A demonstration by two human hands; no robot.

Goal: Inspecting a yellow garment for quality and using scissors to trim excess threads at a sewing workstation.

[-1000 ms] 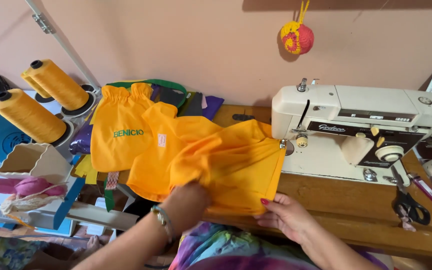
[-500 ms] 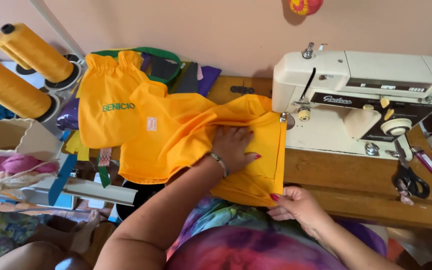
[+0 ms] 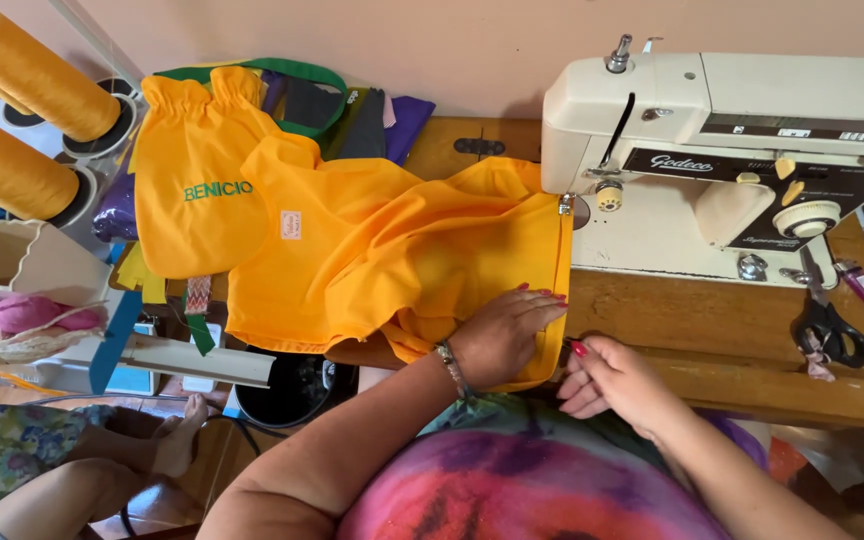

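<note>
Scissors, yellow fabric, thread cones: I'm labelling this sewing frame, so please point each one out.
scissors (image 3: 832,330), head view, on the black handles.
yellow fabric (image 3: 412,250), head view, middle of the cloth.
thread cones (image 3: 37,75), head view, on the upper cone's yellow thread.

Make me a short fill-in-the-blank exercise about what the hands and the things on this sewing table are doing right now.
1. The left hand lies flat on the ____ fabric.
2. The right hand pinches the fabric's edge at the front of the wooden ____.
3. The black-handled scissors lie to the ____ of the right hand.
4. Two big cones of yellow ____ stand at the far left.

Missing words: yellow; table; right; thread
</note>
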